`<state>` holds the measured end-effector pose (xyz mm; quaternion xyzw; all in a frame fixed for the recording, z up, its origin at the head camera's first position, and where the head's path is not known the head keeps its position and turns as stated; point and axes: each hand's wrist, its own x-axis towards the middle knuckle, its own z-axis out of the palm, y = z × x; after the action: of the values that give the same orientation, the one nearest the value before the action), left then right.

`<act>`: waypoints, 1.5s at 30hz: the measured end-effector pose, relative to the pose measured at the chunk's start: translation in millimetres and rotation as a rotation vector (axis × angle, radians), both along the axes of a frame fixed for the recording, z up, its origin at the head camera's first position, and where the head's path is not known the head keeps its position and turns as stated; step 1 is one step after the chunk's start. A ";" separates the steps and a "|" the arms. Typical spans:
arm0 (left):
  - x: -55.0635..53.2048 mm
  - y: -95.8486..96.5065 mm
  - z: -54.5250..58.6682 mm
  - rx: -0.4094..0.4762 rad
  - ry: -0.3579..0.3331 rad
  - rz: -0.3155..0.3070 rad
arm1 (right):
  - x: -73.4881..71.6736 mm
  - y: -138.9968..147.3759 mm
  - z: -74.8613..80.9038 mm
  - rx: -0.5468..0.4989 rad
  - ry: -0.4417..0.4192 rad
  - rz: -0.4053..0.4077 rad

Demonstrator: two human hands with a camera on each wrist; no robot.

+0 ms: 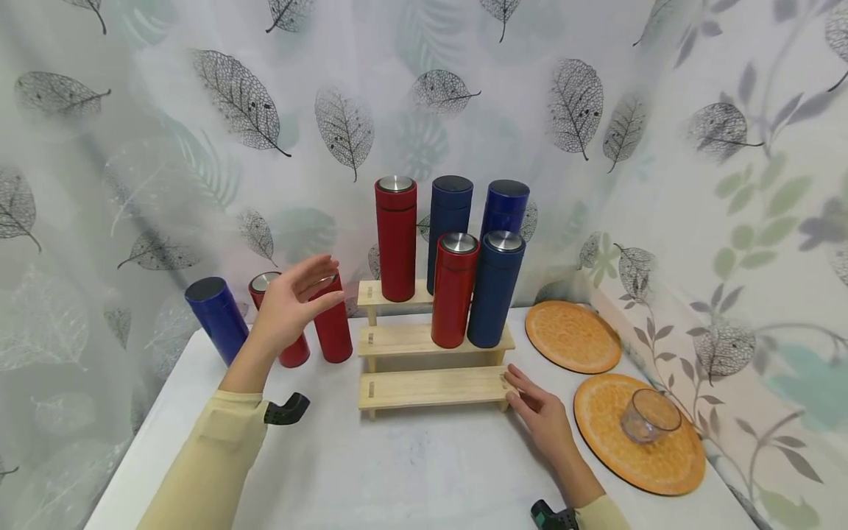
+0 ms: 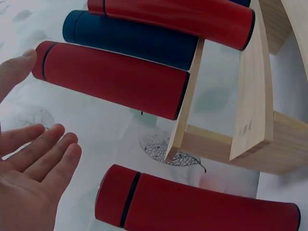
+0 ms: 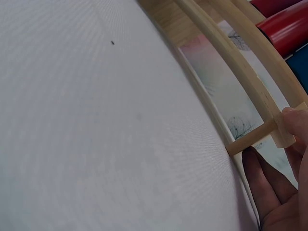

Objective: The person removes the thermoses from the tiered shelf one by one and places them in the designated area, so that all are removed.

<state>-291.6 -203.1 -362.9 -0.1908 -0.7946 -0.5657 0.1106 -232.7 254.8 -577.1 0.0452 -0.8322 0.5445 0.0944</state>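
My left hand (image 1: 288,303) is raised in front of two red flasks on the table; the nearer-to-stand red flask (image 1: 333,331) shows past its fingers. Its fingers are extended, thumb apart, with nothing in them. In the left wrist view, the thumb (image 2: 24,62) overlaps the lid end of the red flask (image 2: 110,79) on the top tier. My right hand (image 1: 545,414) holds the right end of the lowest board of a three-tier wooden stand (image 1: 430,386), thumb and fingers to either side of it. On the middle tier stand a red flask (image 1: 454,294) and a blue flask (image 1: 495,294).
Two more blue flasks (image 1: 451,228) stand on the top tier. A blue flask (image 1: 217,316) and another red flask (image 1: 294,353) are at the table's left. Two orange-slice placemats (image 1: 573,335) lie at right, the front one under a clear glass (image 1: 649,416). Patterned curtains (image 1: 371,59) enclose the table.
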 end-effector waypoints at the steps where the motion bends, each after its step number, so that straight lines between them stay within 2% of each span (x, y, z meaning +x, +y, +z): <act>1: -2.7 1.5 1.0 0.013 -0.007 -0.007 | -0.1 -0.3 0.7 -0.002 0.002 0.004; 6: -13.4 8.9 5.5 0.051 -0.024 -0.038 | -1.3 -1.5 3.4 -0.006 0.006 0.017; 14: -34.2 23.4 8.5 0.022 0.018 -0.060 | -3.6 -1.8 1.1 0.000 0.023 0.010; 19: -41.2 28.7 3.4 -0.006 0.004 -0.046 | -3.0 -1.7 -1.5 -0.007 0.015 0.013; 25: -52.0 36.9 -0.8 0.005 0.004 -0.049 | 0.3 1.7 -1.9 0.013 0.018 0.007; 35: -68.3 49.4 1.1 0.007 -0.019 -0.064 | 0.5 2.8 -1.4 -0.014 0.020 0.010; 45: -76.7 57.7 4.8 0.030 -0.045 -0.096 | -1.8 2.7 -3.8 -0.022 0.017 0.013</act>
<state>-368.3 -145.4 -358.1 -0.2144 -0.7782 -0.5863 0.0682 -234.5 257.6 -580.9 0.0543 -0.8250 0.5539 0.0984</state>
